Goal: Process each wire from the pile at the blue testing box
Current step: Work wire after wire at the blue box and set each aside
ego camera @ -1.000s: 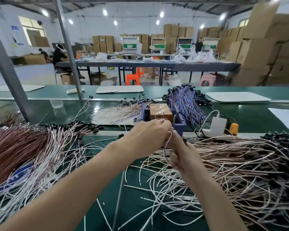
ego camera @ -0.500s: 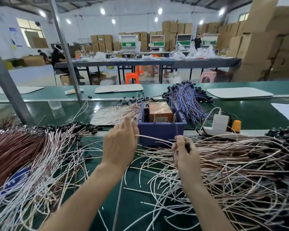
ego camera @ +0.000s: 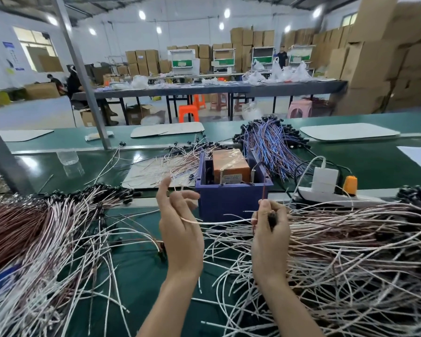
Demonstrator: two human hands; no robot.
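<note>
White insulation runs between my two grips: one wire (ego camera: 216,222) stretches from my left hand (ego camera: 180,229) across to my right hand (ego camera: 270,229), just in front of the blue testing box (ego camera: 231,193). My left grip is loosely spread, thumb up, with the wire's free end lying across the curled fingers rather than firmly pinched. My right grip is pressed together around the wire's dark plug end, with a thin reddish lead standing up out of the fist toward the box's near rim.

To do this step well, I judge I should tighten the left pinch close to the bare tip, keep the wire taut, and bring both ends up to the contacts inside the box, which I cannot make out clearly.

The untested pile (ego camera: 350,251) crowds right against my right grip, so loose strands could snag. A second heap (ego camera: 46,239) lies well to the left of my left grip. Between my forearms the green surface (ego camera: 136,276) is mostly bare, the best room for drawing back. Beyond my right grip sits a white power strip (ego camera: 326,188).
</note>
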